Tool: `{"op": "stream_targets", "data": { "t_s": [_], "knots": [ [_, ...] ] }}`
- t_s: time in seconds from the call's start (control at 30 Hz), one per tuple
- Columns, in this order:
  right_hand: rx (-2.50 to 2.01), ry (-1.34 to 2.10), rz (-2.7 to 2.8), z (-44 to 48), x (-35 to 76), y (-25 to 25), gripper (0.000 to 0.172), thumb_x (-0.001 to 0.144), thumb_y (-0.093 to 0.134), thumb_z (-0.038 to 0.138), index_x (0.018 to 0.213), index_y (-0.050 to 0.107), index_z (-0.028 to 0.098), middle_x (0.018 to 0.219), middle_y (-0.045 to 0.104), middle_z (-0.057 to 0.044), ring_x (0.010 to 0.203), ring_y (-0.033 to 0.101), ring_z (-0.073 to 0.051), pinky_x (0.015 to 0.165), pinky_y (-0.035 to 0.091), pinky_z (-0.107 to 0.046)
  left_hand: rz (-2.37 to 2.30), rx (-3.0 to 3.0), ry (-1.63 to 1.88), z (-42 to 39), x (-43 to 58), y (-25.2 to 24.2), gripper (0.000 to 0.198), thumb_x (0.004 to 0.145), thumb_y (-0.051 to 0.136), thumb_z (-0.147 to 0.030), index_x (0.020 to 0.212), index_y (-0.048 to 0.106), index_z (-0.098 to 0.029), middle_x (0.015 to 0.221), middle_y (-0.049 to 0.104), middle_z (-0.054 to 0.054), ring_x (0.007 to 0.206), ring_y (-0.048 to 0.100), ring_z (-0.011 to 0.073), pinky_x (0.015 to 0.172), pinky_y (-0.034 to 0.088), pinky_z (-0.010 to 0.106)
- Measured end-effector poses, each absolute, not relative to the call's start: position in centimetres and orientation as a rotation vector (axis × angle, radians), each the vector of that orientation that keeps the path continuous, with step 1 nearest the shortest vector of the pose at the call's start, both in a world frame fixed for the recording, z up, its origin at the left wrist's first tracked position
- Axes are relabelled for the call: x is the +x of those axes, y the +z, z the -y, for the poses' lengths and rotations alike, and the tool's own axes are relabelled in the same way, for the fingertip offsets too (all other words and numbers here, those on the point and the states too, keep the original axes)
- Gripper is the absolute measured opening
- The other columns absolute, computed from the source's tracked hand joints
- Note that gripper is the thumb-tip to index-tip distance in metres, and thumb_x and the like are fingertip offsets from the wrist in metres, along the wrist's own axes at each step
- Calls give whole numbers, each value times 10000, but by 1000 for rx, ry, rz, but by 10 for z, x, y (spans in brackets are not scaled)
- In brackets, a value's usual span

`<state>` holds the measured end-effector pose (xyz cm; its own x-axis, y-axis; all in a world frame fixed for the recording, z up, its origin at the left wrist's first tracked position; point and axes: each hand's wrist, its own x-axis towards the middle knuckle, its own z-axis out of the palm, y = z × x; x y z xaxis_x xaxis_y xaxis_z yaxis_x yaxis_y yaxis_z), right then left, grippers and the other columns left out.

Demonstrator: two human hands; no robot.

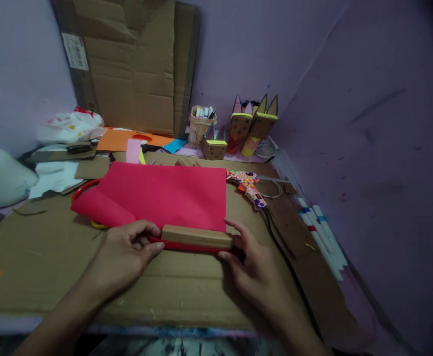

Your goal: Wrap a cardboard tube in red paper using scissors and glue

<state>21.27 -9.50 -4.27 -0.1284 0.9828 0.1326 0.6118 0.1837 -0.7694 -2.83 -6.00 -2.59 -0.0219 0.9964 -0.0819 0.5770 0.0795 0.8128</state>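
A sheet of red paper lies on the cardboard-covered table, its left side curling. Along its near edge rests a brown cardboard roll, with a strip of the red paper showing in front of it. My left hand pinches the left end of the roll and the paper edge between thumb and fingers. My right hand grips the right end, its thumb at the front edge and its index finger raised over the paper. The fingers partly hide both ends of the roll.
A flower-patterned glue gun lies right of the paper, its black cord running towards me. White markers lie along the right wall. Cardboard figures and a pen cup stand behind. Cardboard sheets lean on the wall.
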Motion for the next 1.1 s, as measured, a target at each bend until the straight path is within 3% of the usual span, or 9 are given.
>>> {"op": "stream_targets", "data": {
  "t_s": [0.17, 0.3, 0.77, 0.93, 1.1],
  "knots": [
    [-1505, 778, 1812, 96, 214, -43, 521, 816, 523, 153, 1305, 373, 254, 780, 679, 2, 670, 614, -179, 600, 390, -255, -1622, 1835, 721, 58, -31, -26, 146, 706, 578, -328, 622, 622, -217, 619, 604, -34, 585, 548, 141, 533, 392, 235],
    [-1529, 805, 1774, 95, 213, -43, 526, 811, 538, 170, 1307, 383, 246, 782, 667, -4, 694, 613, -183, 621, 398, -263, -1619, 1850, 731, 57, -28, -25, 186, 699, 559, -321, 549, 574, -213, 556, 551, -42, 547, 512, 138, 518, 368, 239],
    [-1478, 1037, 1338, 91, 203, -43, 540, 732, 555, 127, 1249, 443, 234, 672, 539, 39, 627, 516, -139, 588, 409, -252, -1646, 1735, 692, 55, -23, -20, 188, 639, 548, -355, 523, 557, -208, 546, 527, -31, 552, 502, 151, 512, 361, 246],
    [-1358, 1276, 1123, 88, 198, -37, 579, 700, 549, 143, 1252, 385, 202, 672, 558, 45, 607, 549, -135, 586, 431, -260, -1634, 1736, 699, 56, -23, -19, 194, 639, 553, -350, 505, 550, -210, 524, 517, -28, 528, 496, 154, 497, 364, 248],
    [-1385, 1251, 1138, 89, 199, -40, 593, 688, 539, 123, 1259, 391, 191, 596, 548, 61, 565, 543, -137, 565, 413, -260, -1633, 1772, 739, 57, -27, -26, 173, 659, 564, -335, 532, 564, -218, 547, 539, -30, 547, 511, 156, 497, 373, 241]
  ]
}}
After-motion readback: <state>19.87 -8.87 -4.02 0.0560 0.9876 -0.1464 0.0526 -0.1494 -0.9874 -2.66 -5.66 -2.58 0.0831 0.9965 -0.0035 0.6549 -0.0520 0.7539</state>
